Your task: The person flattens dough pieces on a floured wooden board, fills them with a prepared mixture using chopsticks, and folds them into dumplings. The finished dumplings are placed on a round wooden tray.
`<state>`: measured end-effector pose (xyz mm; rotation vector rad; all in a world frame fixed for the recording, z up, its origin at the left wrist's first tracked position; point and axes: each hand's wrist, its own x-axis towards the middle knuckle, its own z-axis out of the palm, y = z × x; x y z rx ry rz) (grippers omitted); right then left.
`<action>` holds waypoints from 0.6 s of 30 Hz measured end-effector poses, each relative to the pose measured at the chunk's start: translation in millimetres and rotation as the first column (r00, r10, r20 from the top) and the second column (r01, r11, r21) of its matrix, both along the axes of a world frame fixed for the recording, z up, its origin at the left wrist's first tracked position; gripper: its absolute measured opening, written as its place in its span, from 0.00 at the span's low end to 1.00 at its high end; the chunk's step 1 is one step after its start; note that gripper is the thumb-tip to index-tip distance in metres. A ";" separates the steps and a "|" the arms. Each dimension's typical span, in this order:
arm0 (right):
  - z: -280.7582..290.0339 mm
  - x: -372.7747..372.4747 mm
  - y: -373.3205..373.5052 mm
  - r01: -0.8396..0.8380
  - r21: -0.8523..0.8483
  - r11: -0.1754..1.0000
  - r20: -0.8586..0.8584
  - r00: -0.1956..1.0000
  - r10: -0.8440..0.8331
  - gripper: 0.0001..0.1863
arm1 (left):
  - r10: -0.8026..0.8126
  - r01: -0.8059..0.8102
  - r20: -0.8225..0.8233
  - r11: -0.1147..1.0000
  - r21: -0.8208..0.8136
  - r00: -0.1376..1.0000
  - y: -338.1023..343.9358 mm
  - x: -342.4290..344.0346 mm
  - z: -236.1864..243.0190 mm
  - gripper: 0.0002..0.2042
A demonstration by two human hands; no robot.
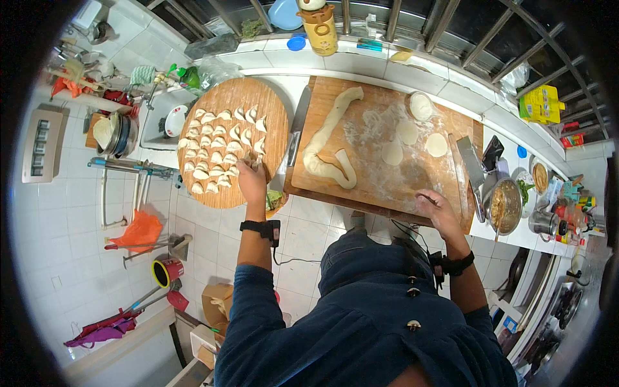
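My left hand (251,177) reaches over the round wooden board (271,109) and holds a folded dumpling (250,159) at the edge of the rows of several dumplings (216,151). My right hand (435,209) rests with curled fingers on the front edge of the floured rectangular wooden board (387,174), holding nothing I can see. On that board lie a long rope of dough (325,138), flat round wrappers (412,142) and a small bowl of flour (421,106).
A cleaver (295,129) lies between the two boards. Another cleaver (472,164) and a metal bowl of filling (505,206) sit at the right. A sink (164,122) with a dish is at the left. A yellow jar (320,29) stands on the window ledge.
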<state>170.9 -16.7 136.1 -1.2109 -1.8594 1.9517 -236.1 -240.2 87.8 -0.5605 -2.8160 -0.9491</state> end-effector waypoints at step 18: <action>4.7 -2.4 0.5 0.005 -0.019 1.000 0.014 1.000 -0.005 0.12 | -0.194 0.149 -0.365 0.978 -0.148 0.911 11.6 -4.4 -4.9 0.09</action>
